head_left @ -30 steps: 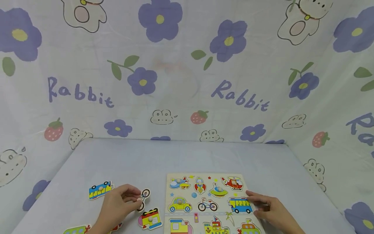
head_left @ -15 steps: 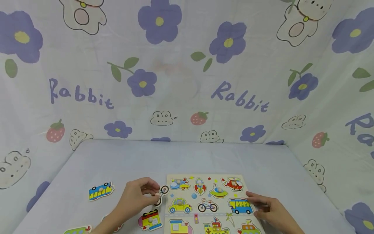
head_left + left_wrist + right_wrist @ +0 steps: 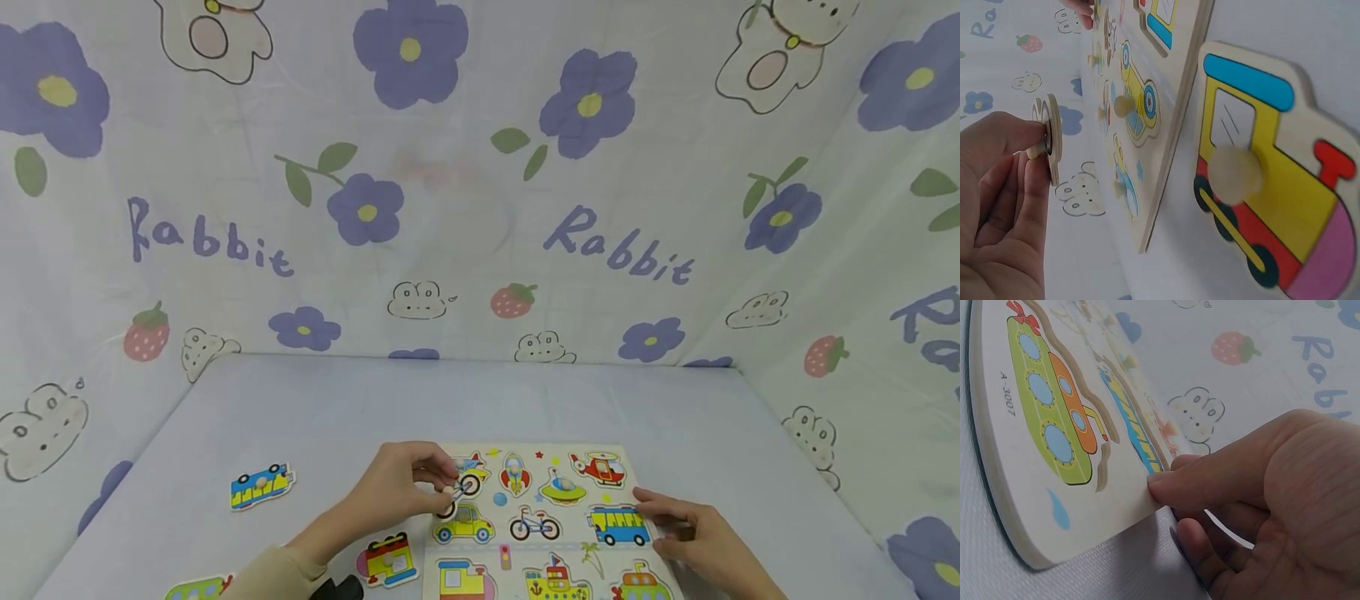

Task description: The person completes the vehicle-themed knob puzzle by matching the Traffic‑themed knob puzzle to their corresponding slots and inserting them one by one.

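Wooden knob (image 3: 1035, 151): pinched between the thumb and fingertips of the left hand (image 3: 1004, 181), presumably because this grip keeps skin off the flat shape behind it.

Bicycle piece (image 3: 461, 492): borne on that knob, tilted, at lower centre of the head view; it overlaps the airplane piece (image 3: 474, 463) and car piece (image 3: 467, 527), and seems raised clear of them.

Right hand (image 3: 697, 533): thumb and forefinger spread apart, tips resting on the board's right edge near the bus picture (image 3: 618, 525), likely to keep the board from sliding.

Puzzle board (image 3: 501, 518): flat at bottom centre, between the hands, probably so both reach it easily.

Bicycle recess (image 3: 535, 525): mid-board, knobless, its printed bicycle uncovered.

Train piece (image 3: 388, 563): just left of the board, wheels toward the top of the frame, knob up, which should make it easy to grasp.

Bus piece (image 3: 261, 487): lower left, also upside down, well apart from the board.

Submarine piece (image 3: 197, 588): bottom left, cut by the frame and partly hidden by the left sleeve (image 3: 273, 575).
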A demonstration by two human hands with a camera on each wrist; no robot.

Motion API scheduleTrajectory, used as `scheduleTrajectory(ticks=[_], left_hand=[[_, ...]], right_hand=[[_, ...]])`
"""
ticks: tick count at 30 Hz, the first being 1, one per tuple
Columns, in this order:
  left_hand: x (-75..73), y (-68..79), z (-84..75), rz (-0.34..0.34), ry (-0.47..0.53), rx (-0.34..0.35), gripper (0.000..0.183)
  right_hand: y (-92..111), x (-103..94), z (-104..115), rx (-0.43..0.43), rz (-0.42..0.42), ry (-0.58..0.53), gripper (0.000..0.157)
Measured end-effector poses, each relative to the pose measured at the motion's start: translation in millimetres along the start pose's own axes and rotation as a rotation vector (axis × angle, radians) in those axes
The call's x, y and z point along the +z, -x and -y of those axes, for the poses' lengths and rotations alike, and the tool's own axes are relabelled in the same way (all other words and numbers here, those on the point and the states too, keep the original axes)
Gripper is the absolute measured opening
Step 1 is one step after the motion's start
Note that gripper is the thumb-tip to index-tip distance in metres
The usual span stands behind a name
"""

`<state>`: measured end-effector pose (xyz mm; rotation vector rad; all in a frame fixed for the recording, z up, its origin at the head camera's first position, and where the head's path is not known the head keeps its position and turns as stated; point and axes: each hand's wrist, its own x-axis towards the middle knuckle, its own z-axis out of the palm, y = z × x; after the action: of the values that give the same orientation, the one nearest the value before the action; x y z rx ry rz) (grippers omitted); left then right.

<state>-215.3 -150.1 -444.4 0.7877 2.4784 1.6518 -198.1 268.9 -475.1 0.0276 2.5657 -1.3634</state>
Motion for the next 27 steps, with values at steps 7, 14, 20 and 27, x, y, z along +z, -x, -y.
scheduleTrajectory(ticks=[7, 14, 20, 27], left_hand=[[18.3, -11.8, -2.0, 0.067, 0.023, 0.040, 0.021], [35.6, -22.2, -2.5, 0.129, 0.054, 0.039, 0.020], [51.1, -29.7, -7.0, 0.180, 0.072, 0.014, 0.021], [63.3, -30.6, -2.3, 0.194, 0.027, -0.005, 0.023]], right_hand=[[-2.2, 0.6, -0.3, 0.028, -0.037, 0.008, 0.045], [-2.7, 0.2, -1.6, 0.014, -0.040, 0.006, 0.042], [-3.2, -1.1, -3.0, 0.005, -0.033, 0.004, 0.043], [-1.1, 0.8, -2.0, 0.007, -0.028, 0.012, 0.042]])
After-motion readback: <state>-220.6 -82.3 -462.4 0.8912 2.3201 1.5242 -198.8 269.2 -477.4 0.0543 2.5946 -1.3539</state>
